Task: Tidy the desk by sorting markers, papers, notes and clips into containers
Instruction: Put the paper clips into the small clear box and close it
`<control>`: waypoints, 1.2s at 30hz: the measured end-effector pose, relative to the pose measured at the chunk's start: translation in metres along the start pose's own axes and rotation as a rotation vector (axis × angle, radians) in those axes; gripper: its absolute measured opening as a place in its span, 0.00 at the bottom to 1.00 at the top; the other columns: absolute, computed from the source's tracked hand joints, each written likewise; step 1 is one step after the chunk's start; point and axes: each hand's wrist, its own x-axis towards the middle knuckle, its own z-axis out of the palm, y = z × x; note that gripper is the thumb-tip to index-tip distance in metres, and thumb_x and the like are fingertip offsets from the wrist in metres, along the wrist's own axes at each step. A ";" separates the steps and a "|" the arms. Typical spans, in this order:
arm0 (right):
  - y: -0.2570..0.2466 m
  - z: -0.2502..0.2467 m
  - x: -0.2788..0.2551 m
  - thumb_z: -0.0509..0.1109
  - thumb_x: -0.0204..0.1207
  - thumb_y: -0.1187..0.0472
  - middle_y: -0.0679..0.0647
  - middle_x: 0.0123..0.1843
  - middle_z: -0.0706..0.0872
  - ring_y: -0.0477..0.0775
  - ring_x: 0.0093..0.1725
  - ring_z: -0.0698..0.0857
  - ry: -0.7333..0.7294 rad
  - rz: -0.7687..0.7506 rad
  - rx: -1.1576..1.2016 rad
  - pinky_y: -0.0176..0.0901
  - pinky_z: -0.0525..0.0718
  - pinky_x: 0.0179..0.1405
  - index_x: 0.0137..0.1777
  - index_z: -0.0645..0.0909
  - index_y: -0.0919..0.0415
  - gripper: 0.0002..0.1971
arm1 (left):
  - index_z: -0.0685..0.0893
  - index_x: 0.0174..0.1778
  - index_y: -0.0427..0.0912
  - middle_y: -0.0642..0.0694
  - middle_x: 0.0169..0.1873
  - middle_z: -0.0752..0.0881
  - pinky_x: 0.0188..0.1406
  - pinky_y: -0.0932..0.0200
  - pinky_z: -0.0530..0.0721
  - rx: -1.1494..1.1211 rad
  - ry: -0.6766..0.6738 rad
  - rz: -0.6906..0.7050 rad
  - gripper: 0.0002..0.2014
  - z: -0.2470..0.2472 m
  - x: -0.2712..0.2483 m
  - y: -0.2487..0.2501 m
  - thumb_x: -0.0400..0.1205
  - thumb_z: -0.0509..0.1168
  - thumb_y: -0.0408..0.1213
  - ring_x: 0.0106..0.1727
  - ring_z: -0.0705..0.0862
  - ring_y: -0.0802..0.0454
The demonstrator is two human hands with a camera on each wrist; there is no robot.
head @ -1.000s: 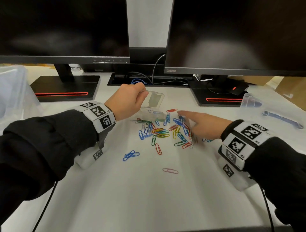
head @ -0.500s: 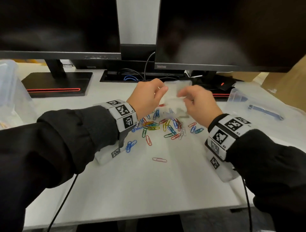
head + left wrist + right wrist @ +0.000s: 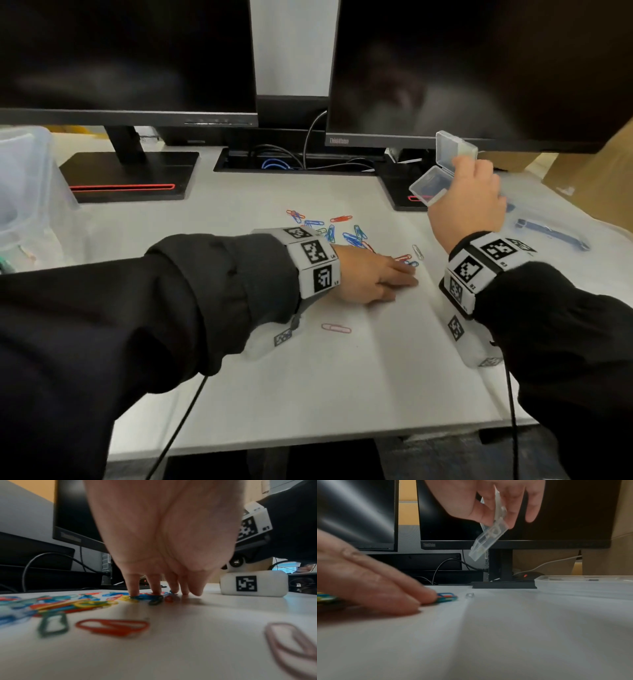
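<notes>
Clear plastic catches the eye first: from the head view, a small hinged clip box (image 3: 442, 168) hangs open in the right hand (image 3: 467, 202), fingers curled round it, held up off the white desk (image 3: 308, 377) in front of the right monitor (image 3: 479, 68). The left hand (image 3: 371, 278) lies flat, fingers straight, on the near edge of a scatter of coloured paper clips (image 3: 337, 233); a lone pink clip (image 3: 336, 328) sits just behind that wrist.

From the left wrist, the fingertips (image 3: 134, 592) press down onto blue, yellow and green clips, with a red clip (image 3: 112, 626) and a green clip (image 3: 53, 624) lying nearer the camera.

From the right wrist, the box (image 3: 489, 534) is pinched between thumb and fingers, tilted lid downward, I think, though it is blurred. Beyond that hand stands a shallow clear tray (image 3: 583, 584).
</notes>
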 end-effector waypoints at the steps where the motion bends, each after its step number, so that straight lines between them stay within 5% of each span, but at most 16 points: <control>1: 0.000 -0.001 0.000 0.66 0.74 0.66 0.64 0.69 0.71 0.65 0.69 0.70 0.003 -0.003 -0.021 0.59 0.71 0.65 0.73 0.65 0.62 0.27 | 0.61 0.80 0.47 0.52 0.82 0.56 0.76 0.67 0.51 -0.001 0.018 -0.007 0.24 -0.001 -0.005 -0.003 0.87 0.52 0.39 0.82 0.55 0.55; 5: 0.001 0.001 0.000 0.63 0.76 0.67 0.62 0.69 0.72 0.64 0.68 0.71 -0.026 -0.028 -0.057 0.60 0.70 0.65 0.73 0.66 0.60 0.25 | 0.74 0.73 0.45 0.51 0.74 0.74 0.75 0.63 0.64 -0.040 0.164 -0.055 0.19 -0.004 -0.039 -0.023 0.85 0.56 0.38 0.74 0.71 0.54; 9: 0.000 0.001 0.001 0.62 0.76 0.69 0.62 0.69 0.72 0.64 0.68 0.72 -0.064 -0.054 -0.046 0.58 0.72 0.65 0.73 0.67 0.60 0.24 | 0.86 0.59 0.47 0.51 0.59 0.86 0.57 0.80 0.70 -0.193 0.418 0.065 0.13 -0.002 -0.069 -0.029 0.79 0.68 0.39 0.57 0.80 0.63; 12: 0.001 0.003 0.002 0.63 0.77 0.70 0.63 0.69 0.71 0.65 0.68 0.72 -0.084 -0.031 -0.033 0.58 0.74 0.65 0.73 0.67 0.62 0.24 | 0.92 0.45 0.45 0.48 0.44 0.90 0.40 0.79 0.73 -0.323 0.308 0.162 0.08 0.010 -0.082 -0.014 0.71 0.75 0.38 0.39 0.81 0.66; 14: 0.001 0.005 0.003 0.63 0.77 0.69 0.64 0.69 0.71 0.65 0.68 0.72 -0.102 -0.025 -0.046 0.58 0.74 0.65 0.73 0.67 0.62 0.24 | 0.92 0.44 0.42 0.47 0.43 0.90 0.37 0.81 0.72 -0.334 0.208 0.150 0.07 0.017 -0.081 -0.012 0.71 0.75 0.35 0.36 0.80 0.71; 16: 0.002 0.005 0.004 0.63 0.77 0.70 0.64 0.70 0.71 0.66 0.68 0.72 -0.106 -0.010 -0.033 0.57 0.74 0.65 0.74 0.66 0.63 0.25 | 0.92 0.46 0.41 0.47 0.45 0.90 0.42 0.79 0.75 -0.271 0.233 0.088 0.06 0.014 -0.074 -0.020 0.74 0.73 0.32 0.39 0.82 0.70; 20: 0.003 0.004 0.007 0.65 0.75 0.69 0.64 0.70 0.69 0.67 0.68 0.71 -0.053 0.001 -0.024 0.62 0.73 0.66 0.77 0.62 0.62 0.29 | 0.89 0.52 0.45 0.49 0.49 0.89 0.56 0.58 0.82 -0.146 0.312 -0.053 0.09 0.000 -0.052 -0.030 0.78 0.69 0.36 0.48 0.85 0.55; 26: 0.007 0.009 0.014 0.62 0.77 0.68 0.61 0.74 0.67 0.65 0.71 0.69 -0.039 0.027 -0.107 0.63 0.70 0.66 0.80 0.55 0.57 0.33 | 0.72 0.74 0.45 0.48 0.72 0.74 0.72 0.54 0.70 0.004 0.243 0.012 0.22 -0.008 0.003 -0.004 0.82 0.61 0.42 0.71 0.73 0.49; 31: 0.010 0.009 0.016 0.58 0.78 0.68 0.61 0.71 0.69 0.66 0.68 0.71 -0.060 -0.010 -0.065 0.63 0.70 0.65 0.78 0.61 0.58 0.27 | 0.59 0.80 0.45 0.49 0.81 0.60 0.79 0.51 0.61 0.051 0.108 -0.040 0.27 -0.011 0.037 -0.001 0.85 0.56 0.44 0.80 0.63 0.48; 34: 0.008 0.007 0.014 0.57 0.78 0.67 0.62 0.69 0.71 0.67 0.66 0.74 -0.074 -0.031 -0.049 0.62 0.71 0.64 0.75 0.64 0.59 0.24 | 0.60 0.80 0.47 0.50 0.81 0.61 0.80 0.55 0.59 0.026 0.030 -0.062 0.26 -0.014 0.033 -0.013 0.85 0.55 0.43 0.80 0.63 0.49; 36: 0.006 0.006 0.013 0.57 0.79 0.66 0.62 0.68 0.71 0.66 0.63 0.75 -0.075 -0.040 -0.033 0.60 0.73 0.62 0.74 0.66 0.60 0.22 | 0.68 0.77 0.48 0.51 0.77 0.69 0.77 0.59 0.63 -0.008 0.093 -0.048 0.23 -0.016 0.020 -0.023 0.84 0.57 0.41 0.76 0.69 0.51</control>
